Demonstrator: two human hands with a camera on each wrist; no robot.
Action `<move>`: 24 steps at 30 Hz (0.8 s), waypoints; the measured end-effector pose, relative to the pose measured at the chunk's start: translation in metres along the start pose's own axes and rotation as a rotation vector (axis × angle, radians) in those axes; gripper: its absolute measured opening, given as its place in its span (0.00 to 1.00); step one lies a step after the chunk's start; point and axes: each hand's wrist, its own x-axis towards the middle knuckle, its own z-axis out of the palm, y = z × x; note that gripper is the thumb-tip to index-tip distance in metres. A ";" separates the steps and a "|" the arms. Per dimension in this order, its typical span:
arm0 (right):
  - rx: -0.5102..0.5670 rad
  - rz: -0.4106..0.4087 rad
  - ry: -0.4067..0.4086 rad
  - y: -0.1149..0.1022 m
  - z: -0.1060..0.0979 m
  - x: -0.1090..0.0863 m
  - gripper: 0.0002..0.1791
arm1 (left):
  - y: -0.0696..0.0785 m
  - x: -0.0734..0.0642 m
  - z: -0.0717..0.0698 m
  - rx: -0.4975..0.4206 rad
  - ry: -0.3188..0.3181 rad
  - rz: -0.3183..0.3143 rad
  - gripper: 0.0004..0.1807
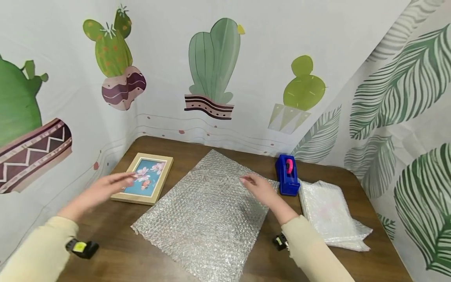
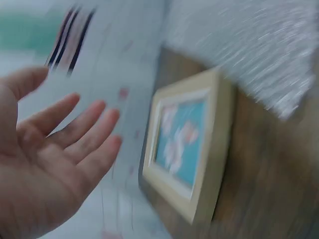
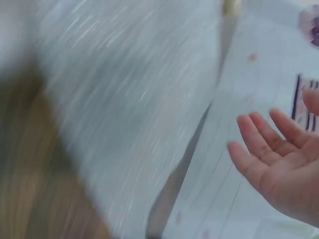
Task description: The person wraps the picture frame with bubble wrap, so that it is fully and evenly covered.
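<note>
A sheet of bubble wrap (image 1: 204, 211) lies flat on the wooden table, turned so that one corner points to the back. To its left is a picture frame (image 1: 158, 188) with a pale wood border and a picture of pink flowers on blue. My left hand (image 1: 102, 192) hovers by the frame's left side, its fingers loosely spread and holding nothing, as the left wrist view shows. Over the right part of the wrap hangs my right hand (image 1: 260, 190), empty, with relaxed fingers. The right wrist view is blurred, but its fingers (image 3: 254, 139) show apart from the sheet.
A blue tape dispenser (image 1: 288, 176) with a pink core stands at the back right, close to the wrap's right corner. Beside it lies a stack of bubble-wrapped flat items (image 1: 327, 211). A cactus-printed cloth (image 1: 260, 78) hangs behind the table (image 1: 190, 141).
</note>
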 end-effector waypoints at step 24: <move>1.201 0.257 -0.441 -0.110 0.182 0.052 0.31 | -0.117 -0.004 -0.054 -0.395 -0.144 -0.296 0.31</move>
